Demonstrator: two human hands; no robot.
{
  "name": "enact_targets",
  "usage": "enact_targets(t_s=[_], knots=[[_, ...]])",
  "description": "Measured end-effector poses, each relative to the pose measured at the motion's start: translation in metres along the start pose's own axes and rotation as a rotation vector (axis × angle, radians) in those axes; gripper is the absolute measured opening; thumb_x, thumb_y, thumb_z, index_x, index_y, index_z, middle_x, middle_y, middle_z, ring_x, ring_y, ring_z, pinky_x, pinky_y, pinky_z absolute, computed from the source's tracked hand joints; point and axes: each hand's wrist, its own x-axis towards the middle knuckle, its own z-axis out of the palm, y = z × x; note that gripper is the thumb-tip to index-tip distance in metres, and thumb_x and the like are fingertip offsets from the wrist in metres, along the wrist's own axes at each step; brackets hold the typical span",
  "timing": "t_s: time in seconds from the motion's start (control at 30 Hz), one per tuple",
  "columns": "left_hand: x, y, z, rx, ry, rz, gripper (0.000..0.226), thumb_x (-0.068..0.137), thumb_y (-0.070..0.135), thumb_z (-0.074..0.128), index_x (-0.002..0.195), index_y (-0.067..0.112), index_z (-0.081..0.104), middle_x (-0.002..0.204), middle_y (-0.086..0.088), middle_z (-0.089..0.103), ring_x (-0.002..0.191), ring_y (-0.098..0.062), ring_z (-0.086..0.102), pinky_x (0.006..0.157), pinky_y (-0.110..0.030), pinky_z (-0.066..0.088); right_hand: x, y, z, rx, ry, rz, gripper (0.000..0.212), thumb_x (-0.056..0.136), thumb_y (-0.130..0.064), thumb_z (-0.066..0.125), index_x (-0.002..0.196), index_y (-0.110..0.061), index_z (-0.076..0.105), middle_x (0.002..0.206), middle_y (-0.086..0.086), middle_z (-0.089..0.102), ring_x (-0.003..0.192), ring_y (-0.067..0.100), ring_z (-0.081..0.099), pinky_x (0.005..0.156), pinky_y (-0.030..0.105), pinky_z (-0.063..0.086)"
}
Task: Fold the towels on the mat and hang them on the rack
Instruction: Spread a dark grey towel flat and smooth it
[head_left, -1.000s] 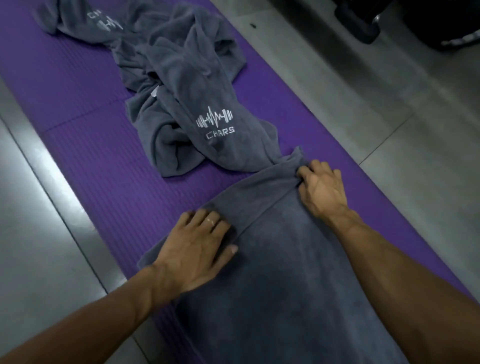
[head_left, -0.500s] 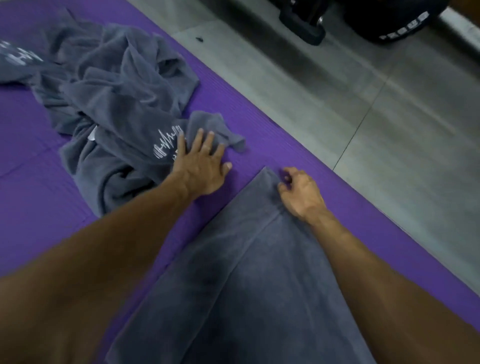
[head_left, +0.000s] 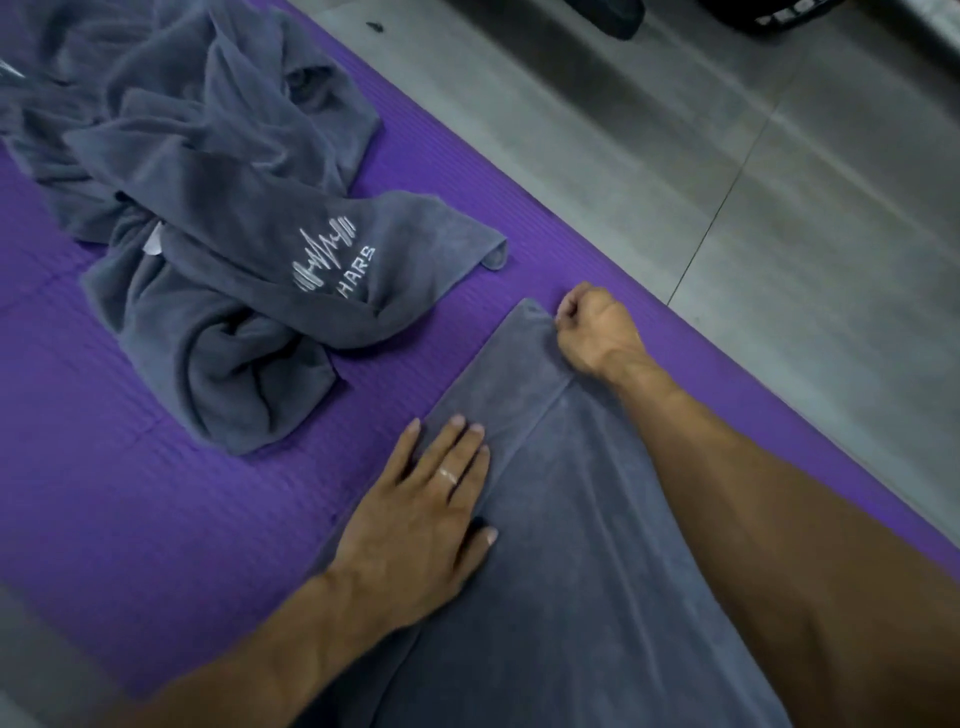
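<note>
My left hand (head_left: 421, 525) presses flat on the grey towel (head_left: 561, 545) spread on the purple mat (head_left: 156, 509), my right hand (head_left: 597, 332) pinches its far corner; crumpled towel pile (head_left: 218, 218) beyond my left fingers

Bare mat (head_left: 426, 332) strip between crumpled towel pile (head_left: 218, 249) and flat towel (head_left: 561, 519); pile blocks far left.

Matt terry towel (head_left: 561, 545) (mat (head_left: 156, 519) seemingly ribbed)
</note>
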Motion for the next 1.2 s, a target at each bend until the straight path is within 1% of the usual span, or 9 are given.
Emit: enact_targets(t_s=[0.17, 0.33, 0.5, 0.63, 0.73, 0.83, 0.97, 1.13, 1.2], knots=[[-0.002, 0.010, 0.006, -0.017, 0.069, -0.083, 0.050, 0.085, 0.033, 0.046, 0.122, 0.004, 0.063, 0.144, -0.012, 0.048, 0.139, -0.028, 0.038, 0.116, -0.050, 0.019, -0.031, -0.012, 0.015, -0.059, 0.187, -0.342, 0.033, 0.090, -0.042, 0.053, 0.114, -0.020, 0.058, 0.119, 0.007, 0.053, 0.114, 0.029, 0.048, 0.094, 0.045, 0.041], [-0.017, 0.019, 0.020, -0.057, 0.072, -0.004, 0.051, 0.085, 0.018, 0.038, 0.130, 0.002, 0.057, 0.142, -0.011, 0.051, 0.137, -0.028, 0.041, 0.113, -0.044, 0.023, -0.063, -0.001, 0.036, -0.281, -0.154, -0.645, 0.071, 0.094, -0.058, 0.021, 0.155, -0.023, 0.011, 0.163, -0.001, 0.006, 0.150, 0.016, 0.002, 0.121, 0.046, 0.006], [-0.036, 0.024, 0.015, -0.020, -0.054, -0.006, 0.058, 0.095, 0.038, 0.034, 0.142, 0.006, 0.044, 0.151, -0.007, 0.040, 0.143, -0.024, 0.030, 0.115, -0.045, 0.016, -0.031, 0.004, 0.037, -0.402, -0.140, -0.508, 0.066, 0.098, -0.059, 0.009, 0.153, -0.029, -0.010, 0.161, -0.003, -0.016, 0.147, 0.014, -0.017, 0.120, 0.046, -0.009], [-0.038, 0.027, 0.015, 0.035, -0.095, -0.010, 0.071, 0.095, 0.053, 0.034, 0.145, 0.004, 0.039, 0.153, -0.009, 0.035, 0.145, -0.025, 0.026, 0.115, -0.047, 0.014, -0.071, 0.001, 0.040, -0.292, 0.028, -0.518, 0.064, 0.100, -0.048, 0.022, 0.155, -0.017, 0.009, 0.163, 0.005, 0.003, 0.150, 0.022, -0.003, 0.121, 0.048, -0.001], [-0.037, 0.027, 0.014, 0.037, -0.103, -0.013, 0.073, 0.092, 0.055, 0.036, 0.143, 0.003, 0.039, 0.152, -0.009, 0.038, 0.144, -0.025, 0.028, 0.114, -0.048, 0.016, -0.106, 0.032, 0.045, -0.307, -0.038, -0.508, 0.067, 0.094, -0.056, 0.010, 0.155, -0.027, 0.008, 0.163, -0.001, 0.002, 0.150, 0.019, -0.003, 0.121, 0.048, 0.002], [-0.030, 0.032, 0.010, 0.021, -0.086, -0.015, 0.074, 0.086, 0.055, 0.041, 0.136, 0.001, 0.050, 0.143, -0.013, 0.049, 0.139, -0.029, 0.036, 0.111, -0.055, 0.022, -0.100, 0.057, 0.031, -0.160, 0.031, -0.333, 0.067, 0.096, -0.054, 0.015, 0.155, -0.024, 0.006, 0.163, -0.001, 0.001, 0.150, 0.017, -0.002, 0.120, 0.039, -0.004], [0.025, 0.053, 0.011, 0.004, -0.032, 0.095, 0.066, 0.089, 0.046, 0.038, 0.136, 0.001, 0.049, 0.142, -0.014, 0.049, 0.140, -0.030, 0.035, 0.114, -0.053, 0.026, -0.129, 0.095, 0.009, 0.091, 0.255, -0.097, 0.060, 0.097, -0.042, 0.026, 0.150, -0.014, 0.030, 0.159, 0.007, 0.024, 0.146, 0.023, 0.021, 0.120, 0.043, 0.015], [0.099, 0.095, 0.032, 0.086, -0.182, 0.206, 0.082, 0.086, 0.060, 0.003, 0.154, 0.015, 0.015, 0.162, -0.005, 0.013, 0.149, -0.025, 0.002, 0.118, -0.051, -0.003, -0.185, 0.189, 0.019, -0.223, 0.016, -0.158, 0.069, 0.093, -0.054, 0.013, 0.153, -0.022, 0.022, 0.161, 0.002, 0.016, 0.148, 0.022, 0.015, 0.117, 0.054, 0.018], [0.102, 0.095, 0.044, 0.174, -0.202, 0.223, 0.084, 0.085, 0.066, 0.006, 0.154, 0.019, 0.015, 0.162, -0.004, 0.013, 0.149, -0.028, 0.003, 0.116, -0.054, -0.005, -0.176, 0.228, 0.009, -0.294, -0.007, -0.009, 0.073, 0.088, -0.059, 0.005, 0.154, -0.029, 0.013, 0.162, -0.001, 0.009, 0.149, 0.022, 0.011, 0.117, 0.056, 0.013]])
